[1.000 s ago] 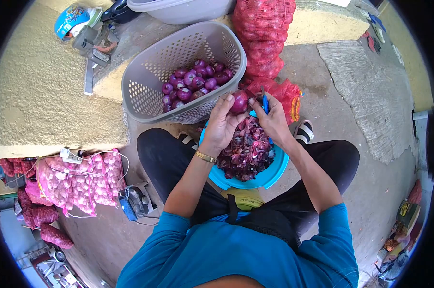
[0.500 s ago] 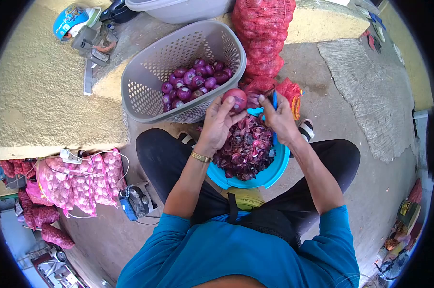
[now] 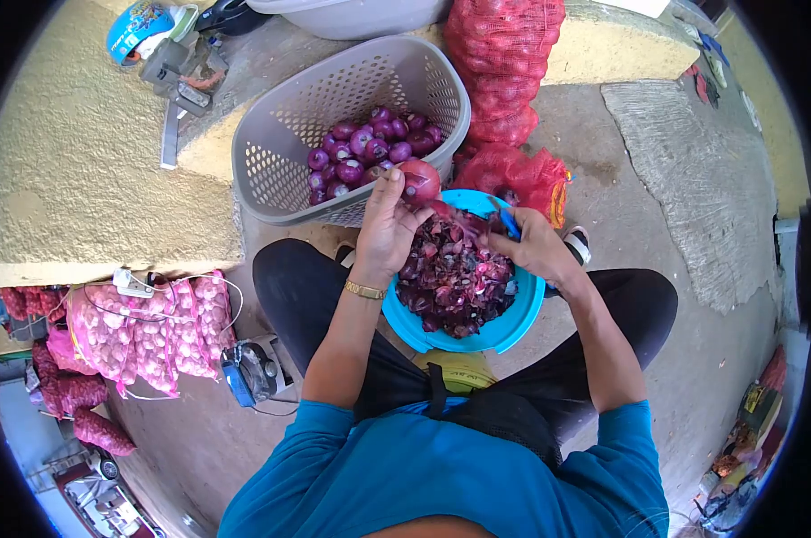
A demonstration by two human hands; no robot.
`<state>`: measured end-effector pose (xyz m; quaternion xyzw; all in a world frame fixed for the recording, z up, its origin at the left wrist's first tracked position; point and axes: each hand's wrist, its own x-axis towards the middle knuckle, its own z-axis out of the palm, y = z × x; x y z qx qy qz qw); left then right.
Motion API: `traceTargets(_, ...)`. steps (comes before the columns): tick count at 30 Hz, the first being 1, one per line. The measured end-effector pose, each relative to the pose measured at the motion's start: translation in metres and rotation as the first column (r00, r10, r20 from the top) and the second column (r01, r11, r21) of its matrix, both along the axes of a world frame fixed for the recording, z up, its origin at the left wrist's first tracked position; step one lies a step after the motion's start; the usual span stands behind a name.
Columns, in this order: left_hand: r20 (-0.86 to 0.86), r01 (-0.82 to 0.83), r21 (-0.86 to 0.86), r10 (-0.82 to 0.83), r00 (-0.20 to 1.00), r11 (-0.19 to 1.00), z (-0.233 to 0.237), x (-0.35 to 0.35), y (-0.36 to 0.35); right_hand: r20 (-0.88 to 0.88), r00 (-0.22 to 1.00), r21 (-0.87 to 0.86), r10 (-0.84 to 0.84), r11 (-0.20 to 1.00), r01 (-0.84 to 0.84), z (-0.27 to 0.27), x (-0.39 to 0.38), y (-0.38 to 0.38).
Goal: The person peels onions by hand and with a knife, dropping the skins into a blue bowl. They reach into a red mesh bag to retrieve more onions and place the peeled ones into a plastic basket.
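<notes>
My left hand [image 3: 388, 229], with a bracelet at its wrist, holds a red onion [image 3: 419, 182] in its fingers near the basket's front rim. My right hand [image 3: 545, 249] is closed round a knife with a blue handle [image 3: 510, 223], over the right side of a turquoise basin [image 3: 504, 334]. Blurred bits of skin show beside its fingertips. Onion skins [image 3: 455, 282] are heaped in the basin, which stands between my legs. Beyond my left hand, a grey perforated basket [image 3: 275, 184] contains several shiny purple onions [image 3: 361, 148].
A tall red mesh sack of onions [image 3: 504, 76] stands behind the basin, with a slack red mesh bag [image 3: 522, 175] below it. Pink mesh bags of pale bulbs [image 3: 150, 332] lie left, with a power strip [image 3: 135, 284] and cables on top. A device [image 3: 257, 372] sits nearby.
My right hand has moved away from the onion, down and right over the basin. My left hand has shifted slightly left with the onion. The view has tilted a little.
</notes>
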<state>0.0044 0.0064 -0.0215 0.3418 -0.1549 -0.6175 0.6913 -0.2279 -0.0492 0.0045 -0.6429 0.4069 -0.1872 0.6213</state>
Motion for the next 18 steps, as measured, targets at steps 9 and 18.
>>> traceTargets(9,0.072,-0.101,0.029,0.099,0.993,0.994,0.013,0.005,0.000,-0.581,0.787,-0.151,0.210,0.921,-0.358,-0.013,0.000,0.002)
traceTargets(18,0.148,0.095,0.154,-0.118,0.982,0.983,0.012,-0.005,0.002,-0.059,0.998,-0.363,0.021,0.931,-0.041,0.010,0.017,0.000)
